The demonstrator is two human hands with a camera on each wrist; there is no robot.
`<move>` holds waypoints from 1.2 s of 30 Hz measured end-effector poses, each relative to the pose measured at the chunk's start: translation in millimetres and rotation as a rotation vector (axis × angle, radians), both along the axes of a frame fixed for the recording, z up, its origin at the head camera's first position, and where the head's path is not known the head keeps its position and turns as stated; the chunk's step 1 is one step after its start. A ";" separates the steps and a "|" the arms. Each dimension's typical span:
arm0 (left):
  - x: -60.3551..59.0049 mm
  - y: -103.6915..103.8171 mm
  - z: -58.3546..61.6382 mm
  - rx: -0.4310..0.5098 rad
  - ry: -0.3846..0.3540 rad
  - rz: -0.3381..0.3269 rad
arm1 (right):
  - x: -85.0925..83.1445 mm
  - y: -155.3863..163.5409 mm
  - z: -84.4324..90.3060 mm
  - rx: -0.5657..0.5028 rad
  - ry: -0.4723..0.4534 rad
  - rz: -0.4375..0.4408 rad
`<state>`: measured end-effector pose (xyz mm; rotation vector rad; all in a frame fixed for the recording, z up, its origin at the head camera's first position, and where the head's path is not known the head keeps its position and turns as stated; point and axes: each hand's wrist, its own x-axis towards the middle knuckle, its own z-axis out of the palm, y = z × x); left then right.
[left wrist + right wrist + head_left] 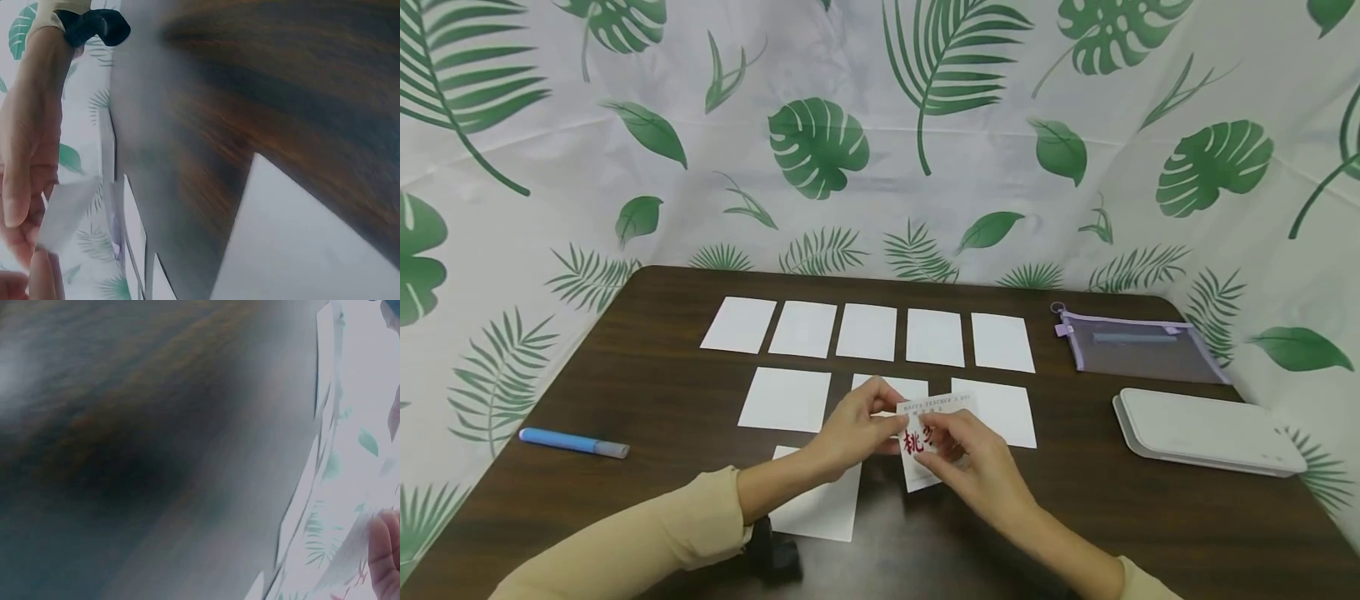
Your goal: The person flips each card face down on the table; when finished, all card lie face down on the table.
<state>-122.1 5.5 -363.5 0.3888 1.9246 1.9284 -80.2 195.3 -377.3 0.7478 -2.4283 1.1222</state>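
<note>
A white printed card (915, 475) with red characters and small lettering along its top is held above the table in the head view. My left hand (859, 427) pinches its left edge between thumb and fingers. From the other side, my right hand (985, 471) pinches the front of the card, covering part of the red print. The pale back of the card (65, 209) shows in the left wrist view. In the right wrist view, only some fingers (382, 553) and a blurred part of the card appear at the right edge.
Blank white sheets (802, 329) lie in rows on the dark table (677, 425); one sheet (820, 508) sits nearer, partly under my left forearm. A blue pen (572, 442) lies left. On the right are a purple-edged mesh pouch (1138, 354) and a white case (1210, 431).
</note>
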 end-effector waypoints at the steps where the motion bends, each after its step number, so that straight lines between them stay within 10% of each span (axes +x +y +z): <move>1: 0.7 0.8 1.2 0.013 0.001 0.004 | 0.4 -1.9 1.1 0.010 0.014 -0.009; 15: 6.9 7.3 7.8 0.162 0.007 0.003 | 1.9 -8.4 5.9 -0.008 0.107 -0.055; 21: 3.9 5.8 4.1 0.135 0.130 0.027 | 3.6 -7.1 13.9 -0.081 0.143 -0.028; 28: -1.6 1.3 -13.0 -0.062 0.201 0.207 | 1.8 -4.5 16.7 -0.350 -0.098 -0.033; 36: -4.8 -9.0 -22.1 -0.116 0.121 0.256 | -5.3 10.1 13.4 -0.429 -0.297 -0.165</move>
